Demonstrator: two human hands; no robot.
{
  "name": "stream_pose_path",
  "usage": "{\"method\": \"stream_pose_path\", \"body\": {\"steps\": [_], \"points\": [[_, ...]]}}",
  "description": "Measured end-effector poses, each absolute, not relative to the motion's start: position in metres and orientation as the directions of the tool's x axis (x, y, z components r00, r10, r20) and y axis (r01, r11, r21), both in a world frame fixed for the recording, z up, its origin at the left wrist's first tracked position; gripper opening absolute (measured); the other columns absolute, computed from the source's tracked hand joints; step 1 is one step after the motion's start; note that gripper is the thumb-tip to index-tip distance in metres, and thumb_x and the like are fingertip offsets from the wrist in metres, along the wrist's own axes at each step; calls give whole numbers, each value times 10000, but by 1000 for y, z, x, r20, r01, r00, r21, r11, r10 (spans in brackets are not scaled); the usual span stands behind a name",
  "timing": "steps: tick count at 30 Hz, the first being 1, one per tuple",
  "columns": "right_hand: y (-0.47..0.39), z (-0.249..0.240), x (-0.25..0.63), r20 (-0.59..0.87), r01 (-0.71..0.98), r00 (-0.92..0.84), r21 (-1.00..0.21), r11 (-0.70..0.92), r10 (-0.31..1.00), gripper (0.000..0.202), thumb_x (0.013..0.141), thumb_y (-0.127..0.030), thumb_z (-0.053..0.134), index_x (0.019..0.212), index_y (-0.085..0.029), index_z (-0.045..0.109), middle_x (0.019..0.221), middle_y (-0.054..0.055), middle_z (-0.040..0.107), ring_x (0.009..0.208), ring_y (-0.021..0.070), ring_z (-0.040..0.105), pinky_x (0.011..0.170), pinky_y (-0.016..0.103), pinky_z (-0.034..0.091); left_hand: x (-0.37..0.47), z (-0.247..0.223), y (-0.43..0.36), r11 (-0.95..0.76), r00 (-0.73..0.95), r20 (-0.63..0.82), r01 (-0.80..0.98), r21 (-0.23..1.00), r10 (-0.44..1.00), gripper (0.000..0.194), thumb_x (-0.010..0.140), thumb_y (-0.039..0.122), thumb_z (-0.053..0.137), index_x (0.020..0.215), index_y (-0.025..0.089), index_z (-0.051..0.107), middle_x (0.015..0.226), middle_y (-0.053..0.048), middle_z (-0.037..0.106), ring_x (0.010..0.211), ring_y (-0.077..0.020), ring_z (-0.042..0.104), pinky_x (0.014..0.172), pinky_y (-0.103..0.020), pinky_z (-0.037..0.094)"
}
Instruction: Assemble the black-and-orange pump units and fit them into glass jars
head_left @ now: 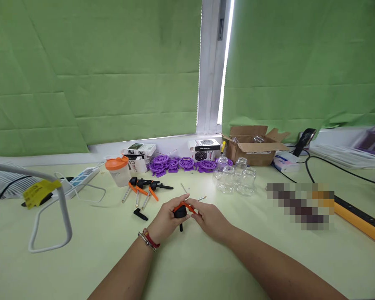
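In front of me my left hand (174,213) is closed around the black body of a black-and-orange trigger-shaped part (181,211). My right hand (211,216) pinches its curved orange piece from the other side. A black stub points down below the body. A thin metal rod (201,198) with a brass-coloured tip sticks out beyond my right fingers; where it joins is hidden. To the left lie several similar black-and-orange parts (145,183) with metal rods. Near them is a loose black elbow-shaped piece (140,214). Another thin rod (183,188) lies just past my hands.
Clear glass jars (227,179) stand back right, before an open cardboard box (254,154). Purple spoked pieces (186,163) and small boxes (203,145) line the back. An orange-lidded cup (118,171), power strip (81,180) and white metal frame (65,216) are left.
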State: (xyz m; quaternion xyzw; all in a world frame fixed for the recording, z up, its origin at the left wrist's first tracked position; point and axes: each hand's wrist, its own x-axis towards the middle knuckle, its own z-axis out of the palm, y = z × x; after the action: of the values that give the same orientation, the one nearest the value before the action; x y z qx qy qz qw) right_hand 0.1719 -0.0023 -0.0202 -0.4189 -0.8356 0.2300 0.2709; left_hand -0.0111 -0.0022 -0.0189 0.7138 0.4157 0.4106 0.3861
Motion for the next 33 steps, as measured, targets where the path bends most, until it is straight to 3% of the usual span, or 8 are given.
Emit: {"method": "stream_pose_path", "body": {"steps": [5,11,22,27,33], "points": [[-2,-21,172,272,556,-509,-620,553,817,476,817,-155,438,1263,-322,423,1072,-10,637,786,150,588,715,259,409,-11,-19,-2,-330,321,238,271,904,917,523,690,224,665,1203,228,561,1126,-65,621,1059,-224,546,980,-390,378],[-1,-21,173,241,604,-514,-580,546,824,465,830,-166,409,1269,-320,423,913,-3,658,733,160,578,664,261,405,-12,-22,0,-284,331,197,239,929,923,606,578,216,766,1158,210,589,1085,-66,611,1008,-233,541,926,-366,404],[0,-23,173,246,587,-515,-597,547,821,507,823,-160,427,1302,-322,392,971,5,655,773,162,585,695,265,411,-14,-14,-1,-243,417,165,144,959,894,484,660,304,718,1096,166,559,885,-27,585,779,-149,503,742,-274,409],[0,-23,173,239,566,-522,-621,543,818,524,820,-155,432,1313,-322,374,1019,14,642,800,162,585,714,269,415,-14,-13,-2,-169,432,129,57,984,893,420,703,316,684,1067,167,538,824,1,549,725,-119,469,706,-250,387],[0,-21,173,225,536,-534,-655,532,815,506,841,-159,395,1321,-316,353,948,11,646,799,161,585,719,274,420,-15,-16,-2,-60,465,124,-149,987,877,380,719,315,677,1047,180,540,907,-24,554,823,-138,484,790,-271,370]]}}
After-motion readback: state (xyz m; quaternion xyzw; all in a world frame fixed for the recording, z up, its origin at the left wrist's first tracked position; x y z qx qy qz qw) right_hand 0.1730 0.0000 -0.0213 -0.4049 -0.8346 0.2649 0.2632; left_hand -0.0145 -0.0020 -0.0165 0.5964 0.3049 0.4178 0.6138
